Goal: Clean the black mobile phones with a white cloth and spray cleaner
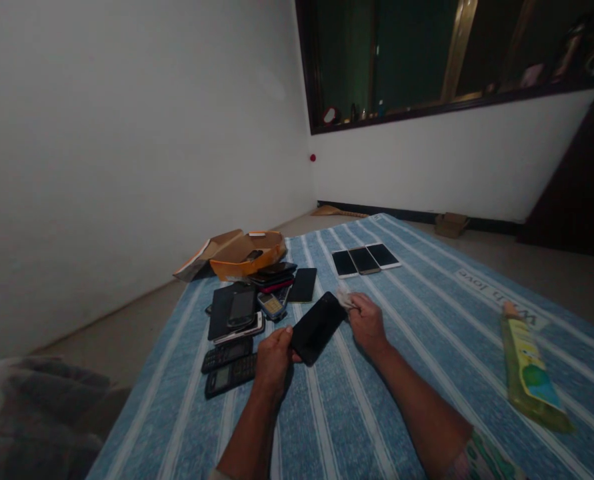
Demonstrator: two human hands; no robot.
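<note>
My left hand grips the near end of a black smartphone, holding it over the blue striped cloth. My right hand is closed on a small pale wad, perhaps a tissue or cloth, at the phone's far right edge. The phone's dark screen faces up.
A heap of phones and keypad handsets lies to the left, beside an open orange cardboard box. Three white-framed smartphones sit in a row farther back. A yellow-green packet lies at the right. A grey bundle is at lower left.
</note>
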